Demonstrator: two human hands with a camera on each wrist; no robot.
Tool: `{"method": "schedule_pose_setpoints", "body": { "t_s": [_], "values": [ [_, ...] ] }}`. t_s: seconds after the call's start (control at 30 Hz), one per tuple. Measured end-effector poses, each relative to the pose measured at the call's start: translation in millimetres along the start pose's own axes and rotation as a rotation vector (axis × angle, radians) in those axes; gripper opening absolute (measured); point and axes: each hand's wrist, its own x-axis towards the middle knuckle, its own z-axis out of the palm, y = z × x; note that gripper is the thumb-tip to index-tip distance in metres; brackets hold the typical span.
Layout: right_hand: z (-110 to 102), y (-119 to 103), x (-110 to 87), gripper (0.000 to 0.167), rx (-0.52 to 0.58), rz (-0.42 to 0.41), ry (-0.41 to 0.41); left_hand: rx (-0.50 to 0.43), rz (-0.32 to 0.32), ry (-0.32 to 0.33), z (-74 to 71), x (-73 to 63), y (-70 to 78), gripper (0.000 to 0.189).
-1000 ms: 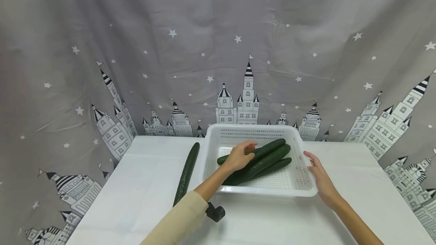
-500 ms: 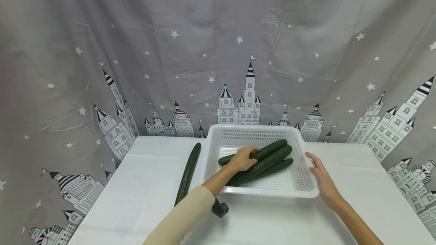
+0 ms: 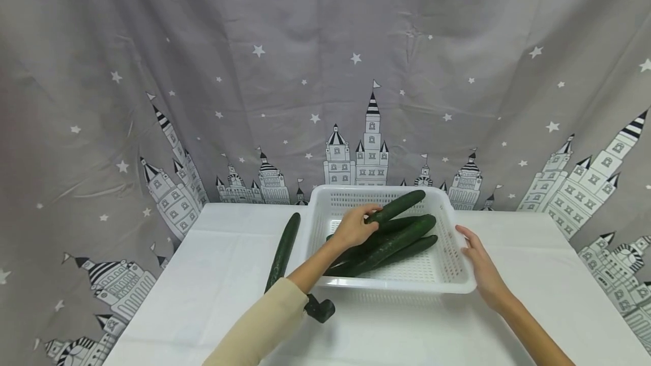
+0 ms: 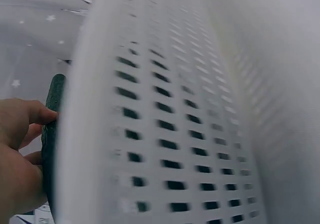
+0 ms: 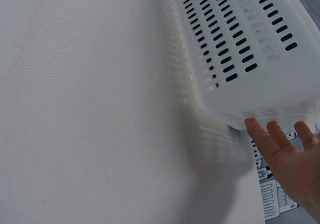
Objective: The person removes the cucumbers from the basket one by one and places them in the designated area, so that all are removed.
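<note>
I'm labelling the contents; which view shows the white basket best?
The head view: it takes in the white basket nearly whole, with the cucumbers inside. The left wrist view shows one blurred side; the right wrist, only outer walls.

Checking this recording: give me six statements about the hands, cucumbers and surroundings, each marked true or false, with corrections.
1. The left hand holds a cucumber. True.
2. Every cucumber is in the basket. False: a loose cucumber lies on the table, left of the basket.
3. The right hand is at the basket's right end. True.
4. The basket is black. False: it is white.
5. Other cucumbers lie in the basket. True.
6. The backdrop is plain red. False: the curtain is gray, printed with castles and stars.
</note>
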Motion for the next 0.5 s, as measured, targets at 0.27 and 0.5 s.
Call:
{"method": "schedule_pose_setpoints", "body": {
  "t_s": [0.27, 0.5],
  "values": [
    [0.1, -0.5, 0.2, 0.052, -0.004, -0.004, -0.002, -0.095, -0.010, 0.099, -35.8, -9.4, 13.6, 0.041],
    [0.4, -2.5, 0.0, 0.053, -0.001, -0.013, -0.010, -0.145, -0.086, 0.180, -76.0, -30.2, 7.9, 0.044]
  ]
}}
